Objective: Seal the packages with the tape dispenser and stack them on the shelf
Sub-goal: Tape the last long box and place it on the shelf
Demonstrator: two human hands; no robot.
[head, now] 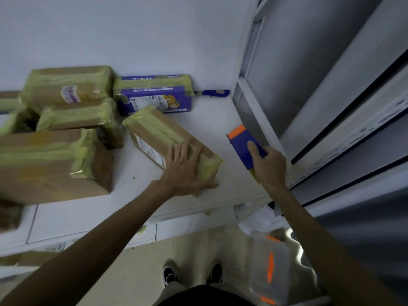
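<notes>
- One view only, worn on the person's head, looking steeply down and forward.
- It sits close over the white tabletop (212,129), forearms reaching in from below.
- Wide-angle bending shows on the shelf (331,85) at right.

White wall (132,29), white table (209,120), seemingly beige tiled floor (198,246).

On the table (220,129), one taped package (154,138) lies at center under the left hand (185,168). The tape dispenser (245,144), in the right hand (269,168), is at its 3 o'clock. More packages (66,111) crowd at 9 to 11 o'clock; a shelf (331,107) stands right.
</notes>
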